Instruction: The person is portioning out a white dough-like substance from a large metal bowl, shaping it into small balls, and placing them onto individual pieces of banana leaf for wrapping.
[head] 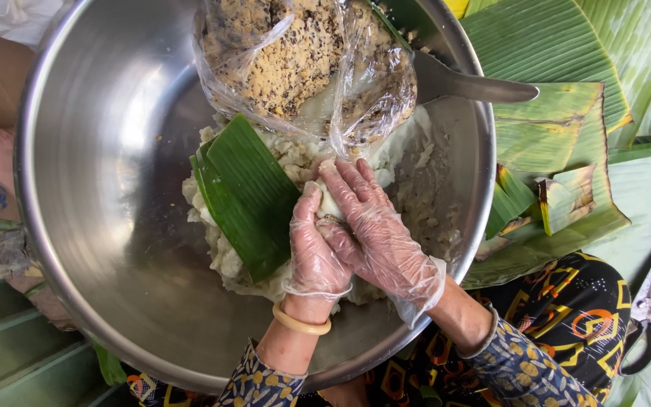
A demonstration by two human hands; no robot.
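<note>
1. I take the steel bowl (114, 113) as my landmark. It fills most of the view.
2. In the bowl's middle: one heap of white sticky dough (295, 162). My two gloved hands sit on its near side.
3. Left hand (314, 252): fingers curled, pressing a small white lump (328, 205) from the left. Clear glove on, one pale bangle (301, 322) at the wrist.
4. Right hand (374, 234): fingers half spread, laid over the same lump from the right, touching the left hand. Both hands cup the lump together.
5. One folded strip of banana leaf (246, 192) lies on the dough, just left of my left hand, touching it.
6. One clear plastic bag of yellow and dark crumbly filling (303, 64) rests at the bowl's far rim, on the dough, directly beyond my fingertips. It crowds the far side.
7. One metal spoon (469, 84): head under the bag, handle sticking out over the bowl's right rim.
8. Outside the bowl, right: several cut banana leaves (559, 143), overlapping, count unclear.
9. Far right of the bowl: one pair of scissors (646, 316), partly cut off by the view's edge.
</note>
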